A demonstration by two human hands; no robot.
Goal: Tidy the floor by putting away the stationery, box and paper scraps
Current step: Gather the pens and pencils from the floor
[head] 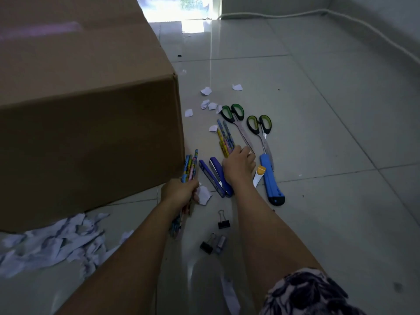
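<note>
My left hand [179, 189] is shut on a bundle of patterned pencils [190, 165], held upright beside the large cardboard box [91, 110]. My right hand [239, 164] reaches forward and closes on a second bunch of pencils [223, 137] lying on the floor tiles. Two scissors with green-black handles [234, 114] [260, 125] lie just beyond it. A blue utility knife [270, 178], a yellow-capped white tube [259, 175] and two purple staplers [218, 176] lie around the right hand. Torn paper scraps [209, 105] are scattered past the pencils.
A pile of torn paper strips [52, 242] lies at the box's near left corner. Black binder clips [223, 220] [208, 245] and a silver one [221, 243] sit between my forearms. A white scrap [204, 194] is by the left hand. A white cable [341, 21] runs along the far wall.
</note>
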